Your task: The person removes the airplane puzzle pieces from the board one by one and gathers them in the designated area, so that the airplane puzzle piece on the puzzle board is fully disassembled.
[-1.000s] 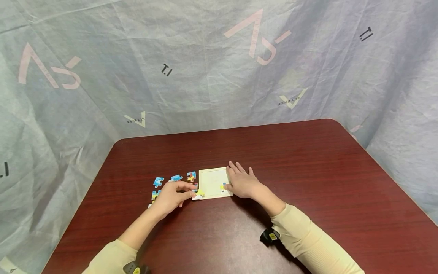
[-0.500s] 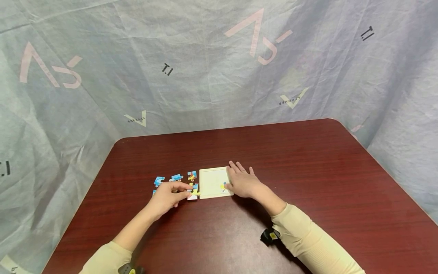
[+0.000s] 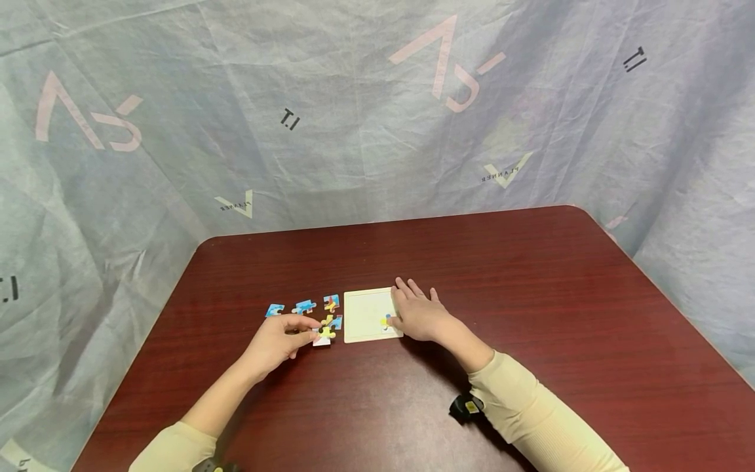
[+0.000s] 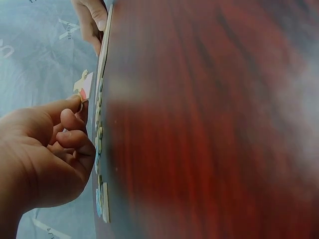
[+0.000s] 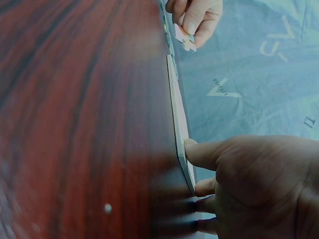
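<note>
Between thumb and forefinger my left hand point(image 3: 274, 342) pinches a yellow and white jigsaw piece point(image 3: 324, 335), raised above the table in both wrist views. My right hand point(image 3: 420, 315) lies with its fingers spread over the right edge of a pale puzzle tray point(image 3: 356, 338), its thumb point(image 5: 202, 153) on the tray. One small yellow and blue piece point(image 3: 386, 322) sits in the tray's lower right corner, partly under that thumb. Left of the tray lie several loose pieces, among them a blue one point(image 3: 304, 307) and a red and yellow one point(image 3: 331, 302). My left hand hides some of them.
A dark red wooden table point(image 3: 501, 275) carries everything. Behind it hangs a grey printed cloth point(image 3: 354, 131). Seen edge-on in the left wrist view, loose pieces point(image 4: 99, 144) form a low row by my left hand.
My left hand has drawn back leftward from the tray's lower left corner, carrying the pinched jigsaw piece. My right hand has stayed in place on the tray.
</note>
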### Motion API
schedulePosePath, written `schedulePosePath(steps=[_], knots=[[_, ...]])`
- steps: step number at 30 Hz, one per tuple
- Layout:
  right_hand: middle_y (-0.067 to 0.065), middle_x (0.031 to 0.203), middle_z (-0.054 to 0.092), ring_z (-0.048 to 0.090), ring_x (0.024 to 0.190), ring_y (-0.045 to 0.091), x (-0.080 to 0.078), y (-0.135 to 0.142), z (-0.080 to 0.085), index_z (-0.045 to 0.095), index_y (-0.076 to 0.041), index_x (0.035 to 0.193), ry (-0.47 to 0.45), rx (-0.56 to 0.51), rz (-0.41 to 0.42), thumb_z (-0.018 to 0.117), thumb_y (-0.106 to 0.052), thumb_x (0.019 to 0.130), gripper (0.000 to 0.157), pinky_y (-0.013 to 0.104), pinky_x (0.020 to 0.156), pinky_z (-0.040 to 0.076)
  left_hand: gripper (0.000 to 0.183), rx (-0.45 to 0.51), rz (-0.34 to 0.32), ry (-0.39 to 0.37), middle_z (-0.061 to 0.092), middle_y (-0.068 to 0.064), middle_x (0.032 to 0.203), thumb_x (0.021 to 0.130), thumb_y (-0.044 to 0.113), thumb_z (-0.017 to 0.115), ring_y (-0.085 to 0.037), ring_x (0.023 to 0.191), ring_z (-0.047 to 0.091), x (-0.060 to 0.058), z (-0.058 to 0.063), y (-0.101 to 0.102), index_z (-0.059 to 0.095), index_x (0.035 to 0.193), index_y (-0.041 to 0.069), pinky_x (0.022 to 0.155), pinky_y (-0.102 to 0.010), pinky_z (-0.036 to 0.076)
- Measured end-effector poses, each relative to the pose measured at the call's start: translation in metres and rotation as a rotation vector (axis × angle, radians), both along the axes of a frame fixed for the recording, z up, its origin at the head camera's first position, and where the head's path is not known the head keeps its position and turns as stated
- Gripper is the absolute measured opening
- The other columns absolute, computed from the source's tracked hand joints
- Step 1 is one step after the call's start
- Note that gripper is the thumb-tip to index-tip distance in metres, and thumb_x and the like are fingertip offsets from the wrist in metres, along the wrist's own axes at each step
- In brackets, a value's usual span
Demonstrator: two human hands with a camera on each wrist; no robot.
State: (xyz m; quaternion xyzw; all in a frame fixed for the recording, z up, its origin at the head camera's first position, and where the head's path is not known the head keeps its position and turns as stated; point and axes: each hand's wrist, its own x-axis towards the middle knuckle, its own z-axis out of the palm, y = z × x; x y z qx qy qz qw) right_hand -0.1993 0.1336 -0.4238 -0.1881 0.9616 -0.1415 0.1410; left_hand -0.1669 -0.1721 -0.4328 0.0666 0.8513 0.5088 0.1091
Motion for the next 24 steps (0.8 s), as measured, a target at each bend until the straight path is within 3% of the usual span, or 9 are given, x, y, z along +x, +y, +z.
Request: schedulePosePath(steps=[9, 24], knots=[[0.011, 0.168, 0.009, 0.007, 0.154, 0.03, -0.001, 0.0, -0.002, 0.022, -0.005, 0.161, 0.001, -0.001, -0.007, 0.053, -0.042, 0.105, 0.074, 0.065, 0.117, 0.01, 0.016, -0.033, 0.016, 0.007, 0.066, -0.006, 0.08, 0.091, 0.013, 0.077, -0.017, 0.051, 0.047, 0.002, -0.001, -0.007, 0.078, 0.106, 0.009, 0.053, -0.031, 0.045], [0.01, 0.169, 0.009, 0.007, 0.154, 0.029, -0.001, 0.0, -0.003, 0.021, -0.005, 0.161, -0.003, -0.007, -0.01, 0.053, -0.042, 0.105, 0.074, 0.064, 0.117, 0.009, 0.018, -0.022, 0.002, 0.022, 0.071, -0.005, 0.097, 0.09, 0.013, 0.078, -0.015, 0.05, 0.046, 0.004, -0.003, -0.016, 0.078, 0.107, 0.008, 0.052, -0.03, 0.046]])
